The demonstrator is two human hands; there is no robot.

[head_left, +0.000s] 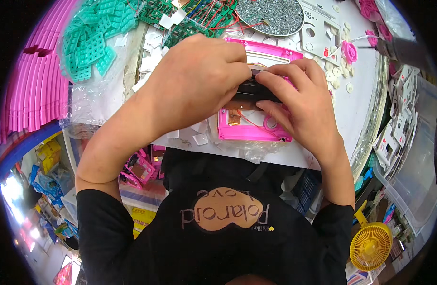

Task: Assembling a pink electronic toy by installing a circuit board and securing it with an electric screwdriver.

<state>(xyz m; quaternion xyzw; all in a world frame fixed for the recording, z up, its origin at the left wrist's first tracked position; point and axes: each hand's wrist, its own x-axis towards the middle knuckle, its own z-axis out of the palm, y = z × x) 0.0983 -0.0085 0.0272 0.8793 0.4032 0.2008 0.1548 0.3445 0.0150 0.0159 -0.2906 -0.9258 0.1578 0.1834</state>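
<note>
On the white worktop lies a pink plastic casing (pixel 247 133), with thin red wires (pixel 258 124) and a small copper-coloured piece (pixel 233 117) inside it. A glossy black part (pixel 256 91) is held over the casing's middle, between my two hands. My left hand (pixel 199 78) has its fingers curled closed on the black part's left end; its fingertips are partly hidden. From the right, my right hand (pixel 301 97) grips the same part, with fingers on top and thumb at its near edge. A brown strip (pixel 242 104) runs along the near side of the black part.
Green circuit boards (pixel 194 23) with wires and a round tray of screws (pixel 270 19) are at the back. Teal rubber keypads (pixel 90 52) and stacked pink shells (pixel 35 90) stand left. To the right are white round pieces (pixel 336 71), a dark tool (pixel 403 52) and a yellow fan (pixel 370 245).
</note>
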